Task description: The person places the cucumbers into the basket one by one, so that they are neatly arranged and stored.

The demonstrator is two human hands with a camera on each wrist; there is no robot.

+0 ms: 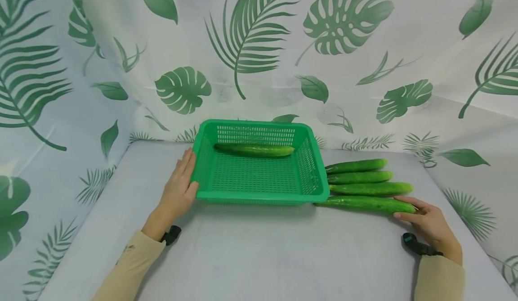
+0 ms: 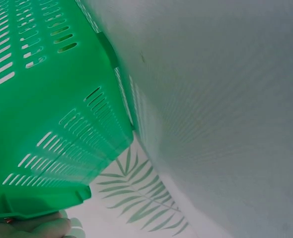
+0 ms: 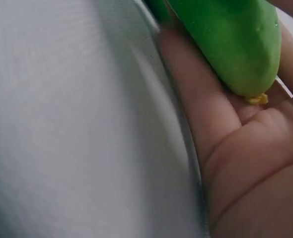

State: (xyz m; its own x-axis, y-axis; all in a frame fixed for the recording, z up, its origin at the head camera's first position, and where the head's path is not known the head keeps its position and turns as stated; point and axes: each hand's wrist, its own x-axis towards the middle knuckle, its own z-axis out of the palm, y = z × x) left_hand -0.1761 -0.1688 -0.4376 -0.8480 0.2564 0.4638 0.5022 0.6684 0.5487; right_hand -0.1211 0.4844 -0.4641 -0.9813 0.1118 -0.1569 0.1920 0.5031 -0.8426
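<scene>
A green plastic basket with slotted walls stands on the table, one cucumber lying along its far side. My left hand rests at the basket's left rim, fingers stretched along it and thumb near the front corner. In the left wrist view the fingers show just below the rim. On the right, my right hand holds the tip of the nearest cucumber, thumb on the near side and fingers on the far side. The right wrist view shows that cucumber's blunt end in the palm.
Several other cucumbers, such as the farthest one, lie side by side behind the held one, their left ends close to or behind the basket's right wall. A leaf-printed white sheet rises behind the pale tabletop.
</scene>
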